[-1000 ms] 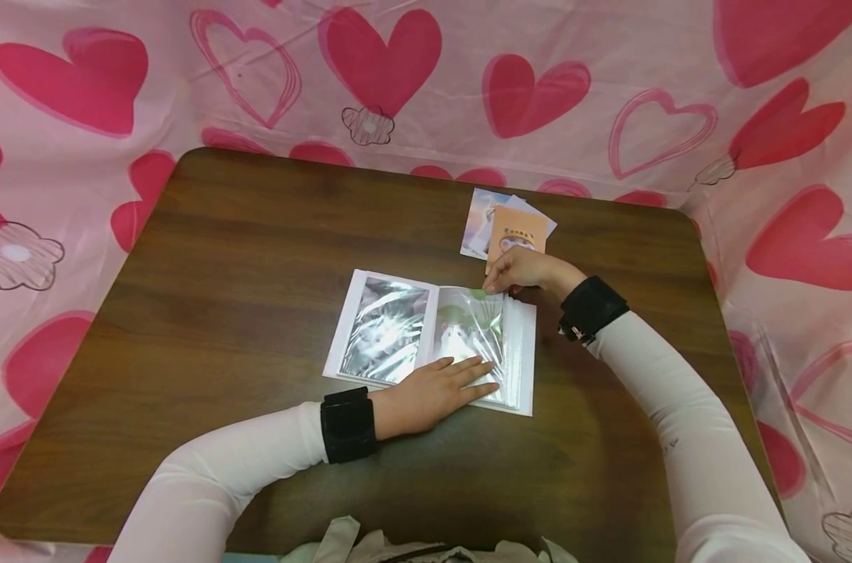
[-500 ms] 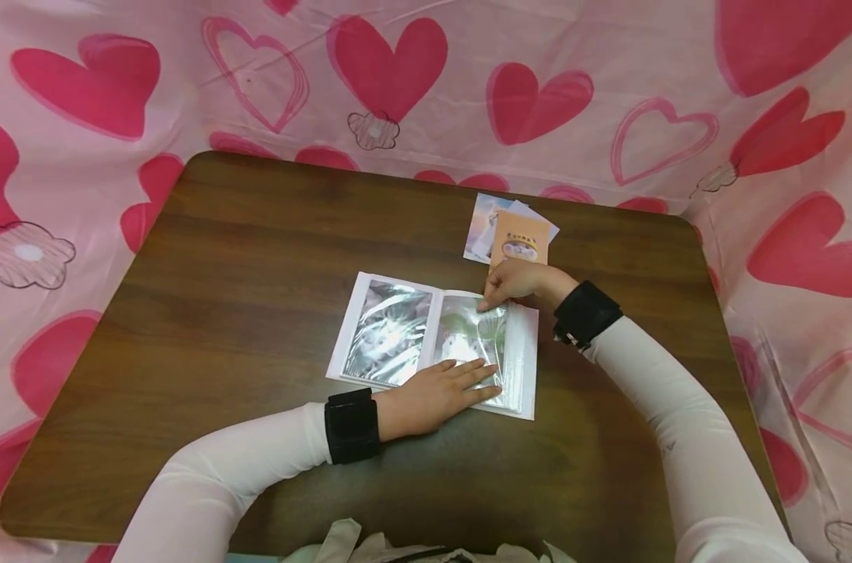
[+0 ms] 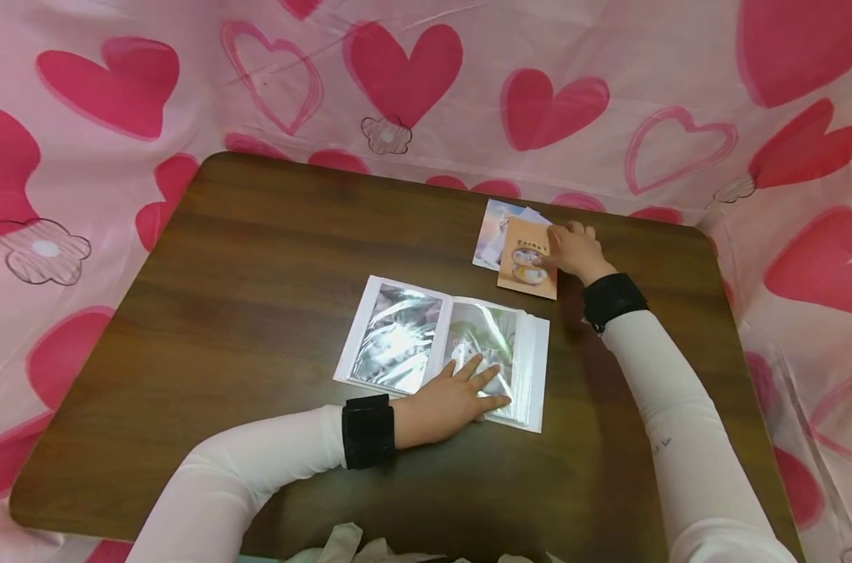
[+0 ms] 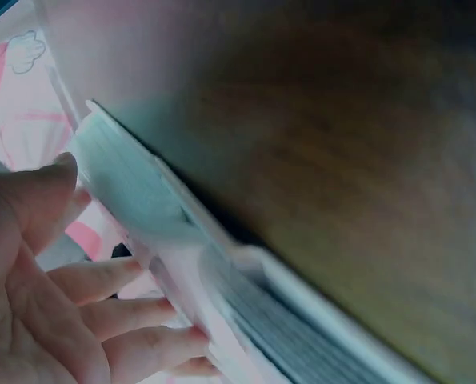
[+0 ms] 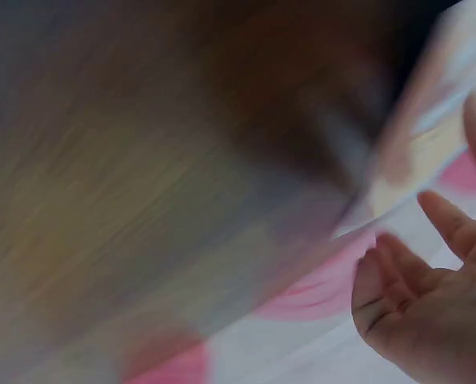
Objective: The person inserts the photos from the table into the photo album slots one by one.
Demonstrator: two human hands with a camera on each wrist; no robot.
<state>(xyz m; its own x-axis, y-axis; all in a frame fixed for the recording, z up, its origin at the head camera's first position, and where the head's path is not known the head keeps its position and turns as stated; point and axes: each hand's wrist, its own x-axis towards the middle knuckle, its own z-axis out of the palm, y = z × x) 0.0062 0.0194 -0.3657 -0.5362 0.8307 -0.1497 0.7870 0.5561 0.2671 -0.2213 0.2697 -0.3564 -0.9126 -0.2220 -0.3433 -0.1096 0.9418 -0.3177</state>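
A small white photo album (image 3: 433, 340) lies spread on the table, with shiny plastic pockets. Its left page shows a glare-covered grey picture (image 3: 398, 336); the right page holds a green picture with a white cat-like figure (image 3: 485, 328). My left hand (image 3: 440, 407) rests on the lower part of the right page, fingers spread. At the upper right, my right hand (image 3: 579, 250) is at the right edge of an orange card (image 3: 513, 274), fingers loosely bent and thumb apart. Under the orange card lie a pastel card (image 3: 490, 234) and a pale purple card (image 3: 536, 214), partly covered.
The brown wooden table (image 3: 271, 234) has rounded corners. Behind and beside it hangs a pink cloth (image 3: 468, 148) printed with hearts. The album's page edges (image 4: 286, 328) show in the left wrist view; the right wrist view is blurred.
My right hand has left the top edge of the album's right page and moved up and right to the cards. The left hand remains on the page, its fingers spread wider.
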